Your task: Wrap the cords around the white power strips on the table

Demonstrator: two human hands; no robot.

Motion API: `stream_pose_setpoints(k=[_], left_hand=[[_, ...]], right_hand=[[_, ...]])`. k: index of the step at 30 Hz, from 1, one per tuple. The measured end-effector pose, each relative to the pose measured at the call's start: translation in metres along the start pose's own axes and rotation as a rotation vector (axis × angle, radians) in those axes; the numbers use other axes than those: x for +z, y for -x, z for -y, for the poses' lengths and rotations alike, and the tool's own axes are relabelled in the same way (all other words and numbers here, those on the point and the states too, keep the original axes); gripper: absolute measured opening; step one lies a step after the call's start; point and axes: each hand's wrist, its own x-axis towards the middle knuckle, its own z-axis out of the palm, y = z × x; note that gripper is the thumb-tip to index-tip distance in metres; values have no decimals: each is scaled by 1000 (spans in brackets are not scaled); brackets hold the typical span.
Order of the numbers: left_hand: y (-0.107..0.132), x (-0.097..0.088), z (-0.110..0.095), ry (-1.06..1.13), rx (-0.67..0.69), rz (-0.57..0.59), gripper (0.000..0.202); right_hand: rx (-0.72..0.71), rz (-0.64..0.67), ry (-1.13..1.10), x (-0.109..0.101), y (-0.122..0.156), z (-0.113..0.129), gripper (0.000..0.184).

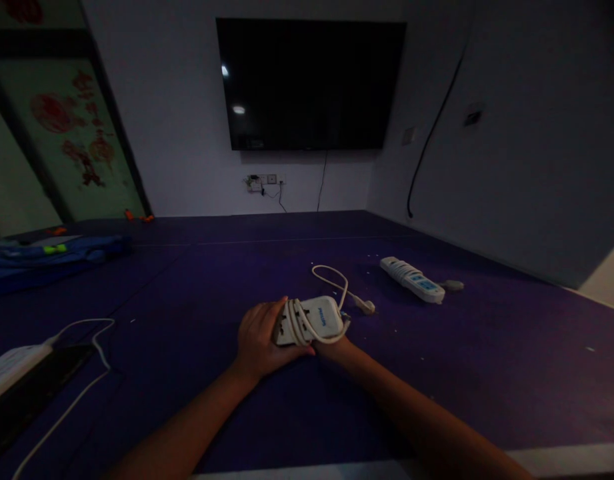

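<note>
A white power strip [324, 315] marked PHILIPS is tilted up in front of me, several turns of its own white cord wrapped around its middle. My left hand [259, 333] grips its left end, thumb along the near edge and fingers over the far side. My right hand [331, 348] reaches underneath the strip by its right half; the fingers there are hidden behind it. From the strip's right end a loose loop of cord runs out to a white plug [364, 306] on the purple surface [211, 280].
A second white power strip [411, 279], cord wound around it, lies at the right. At the left are a white power strip [17, 367] with a plugged-in cable, a dark flat object [41, 393] and blue fabric [47, 257]. A television [311, 83] hangs on the wall.
</note>
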Motion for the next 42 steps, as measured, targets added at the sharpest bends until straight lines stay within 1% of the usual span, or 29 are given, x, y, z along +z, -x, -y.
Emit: stream_pose_setpoints(k=[2, 5, 8, 10, 12, 14, 19, 22, 26, 29, 32, 36, 39, 42], left_hand=[[-1, 2, 2, -14, -81, 37, 88], [-2, 4, 6, -32, -191, 78, 85], [-4, 5, 10, -46, -312, 96, 78], [-6, 5, 13, -42, -396, 102, 75], [-8, 4, 16, -42, -458, 112, 72], [-10, 4, 18, -52, -486, 126, 71], [-13, 4, 23, -133, -502, 168, 74], [-14, 4, 25, -176, -529, 192, 75], [-15, 6, 26, -172, -577, 227, 72], [-15, 8, 26, -175, -578, 273, 71], [-15, 9, 25, -188, -540, 322, 73], [-13, 7, 26, -186, -445, 386, 75], [-10, 7, 27, -181, -395, 375, 73], [-8, 8, 27, -143, -399, 344, 60]], right_hand=[[-49, 63, 26, 0, -2, 1, 26], [-126, 200, 249, -8, -6, 10, 30], [-42, 345, 524, -18, -9, 25, 30], [-20, 410, 652, -22, -10, 34, 27], [-44, 437, 728, -23, -12, 41, 26], [-49, 446, 761, -23, -13, 43, 28], [22, 446, 778, -23, -16, 39, 27], [11, 433, 790, -24, -18, 38, 28], [-83, 463, 789, -24, -17, 44, 29], [-169, 471, 781, -26, -16, 46, 30], [-252, 446, 757, -28, -13, 44, 29], [-325, 414, 718, -31, -11, 39, 27], [-352, 414, 715, -31, -11, 36, 27], [-360, 409, 722, -31, -10, 36, 27]])
